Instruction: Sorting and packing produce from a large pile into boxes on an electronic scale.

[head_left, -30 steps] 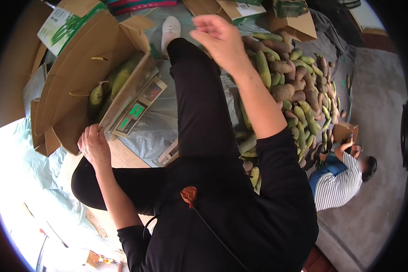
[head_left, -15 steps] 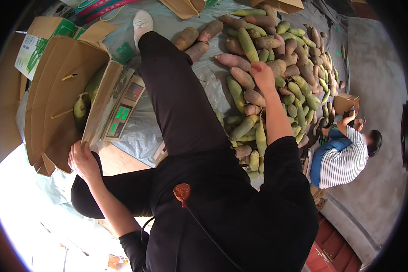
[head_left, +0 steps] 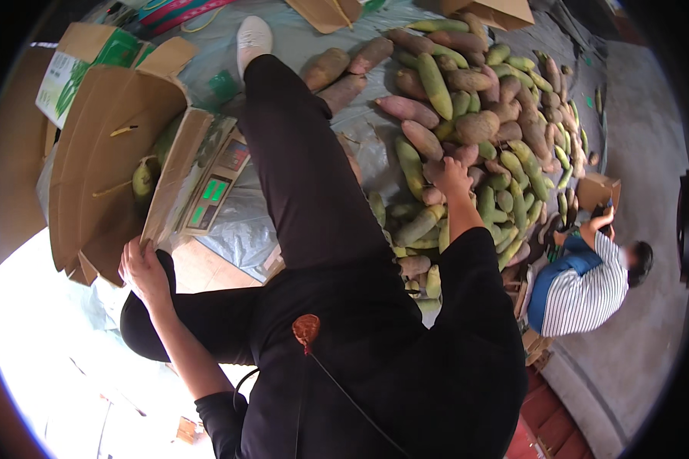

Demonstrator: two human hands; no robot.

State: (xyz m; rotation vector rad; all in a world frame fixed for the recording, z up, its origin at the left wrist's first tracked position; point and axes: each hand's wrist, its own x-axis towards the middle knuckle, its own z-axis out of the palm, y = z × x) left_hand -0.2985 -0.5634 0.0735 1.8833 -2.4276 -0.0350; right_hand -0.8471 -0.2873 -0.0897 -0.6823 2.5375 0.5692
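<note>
My left hand [head_left: 144,277] pinches the near bottom corner of an open cardboard box [head_left: 92,172], which lies tilted beside a digital scale [head_left: 209,200] with lit green figures. Inside the box sits a green radish [head_left: 143,182], partly hidden by the wall. Over on the right, my right hand [head_left: 455,180] reaches into a heap of long radishes, its fingers curled on a reddish-brown radish [head_left: 434,169], mostly covered by the hand. Around it lie a pinkish radish [head_left: 422,140], a green radish [head_left: 410,167] and several more, packed close together.
A green-and-white carton [head_left: 76,73] stands behind the box. My knee [head_left: 279,99] and white shoe [head_left: 253,37] lie between scale and heap. At far right a person in a striped shirt [head_left: 586,294] sits near a small cardboard box [head_left: 598,191]. Plastic sheeting [head_left: 352,134] covers the floor.
My right hand has moved nearer to me across the heap, from the upper pinkish radishes down to the reddish-brown one. My left hand stays at the box corner. The view has shifted slightly.
</note>
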